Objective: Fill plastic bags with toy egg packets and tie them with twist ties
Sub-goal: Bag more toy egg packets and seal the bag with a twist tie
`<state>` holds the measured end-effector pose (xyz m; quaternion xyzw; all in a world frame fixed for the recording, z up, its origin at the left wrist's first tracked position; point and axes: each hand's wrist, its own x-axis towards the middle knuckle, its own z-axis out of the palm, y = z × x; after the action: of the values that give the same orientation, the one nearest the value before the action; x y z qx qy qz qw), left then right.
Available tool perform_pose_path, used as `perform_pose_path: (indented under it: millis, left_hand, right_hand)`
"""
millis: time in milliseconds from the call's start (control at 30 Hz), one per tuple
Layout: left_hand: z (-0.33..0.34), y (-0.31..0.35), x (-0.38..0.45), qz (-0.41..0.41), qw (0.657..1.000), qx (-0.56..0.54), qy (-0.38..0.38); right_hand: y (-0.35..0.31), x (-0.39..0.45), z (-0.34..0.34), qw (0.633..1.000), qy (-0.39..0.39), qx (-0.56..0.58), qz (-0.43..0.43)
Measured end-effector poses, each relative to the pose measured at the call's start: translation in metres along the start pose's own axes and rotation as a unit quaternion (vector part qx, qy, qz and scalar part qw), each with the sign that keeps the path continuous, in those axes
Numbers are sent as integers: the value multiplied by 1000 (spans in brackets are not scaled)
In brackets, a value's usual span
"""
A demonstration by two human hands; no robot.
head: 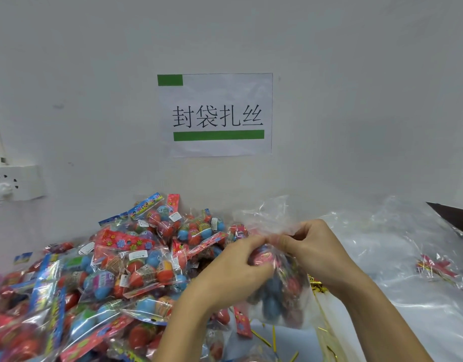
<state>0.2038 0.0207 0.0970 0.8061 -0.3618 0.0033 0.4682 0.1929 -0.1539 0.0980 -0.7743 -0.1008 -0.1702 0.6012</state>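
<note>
A clear plastic bag (278,296) filled with toy egg packets hangs in front of me at centre. My left hand (233,273) grips the bag just below its neck. My right hand (314,246) pinches the gathered neck from the right, and the loose bag top (267,212) fans out above both hands. Whether a twist tie is round the neck I cannot tell. A big heap of toy egg packets (115,270) covers the table on the left. Gold twist ties (273,338) lie loose on the table under the bag.
A stack of clear empty bags (408,257) spreads over the right side, with one red packet (434,267) lying on it. A wall with a paper sign (217,116) stands close behind. A wall socket (16,181) is at the left. A dark object (452,215) shows at the right edge.
</note>
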Motion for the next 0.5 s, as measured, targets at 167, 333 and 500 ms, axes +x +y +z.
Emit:
perform_pose_path:
  millis: [167,333,500]
  left_hand:
    - [7,4,8,21,996,-46,78]
    - [11,-1,14,29,978,-151,141]
    - [10,-1,11,-13,958,-249,140]
  right_hand:
    - [-2,0,3,1000,-6,10,-15]
    - [0,2,4,999,-11,18,-31]
    - [3,3,6,999,-23,-12,-39]
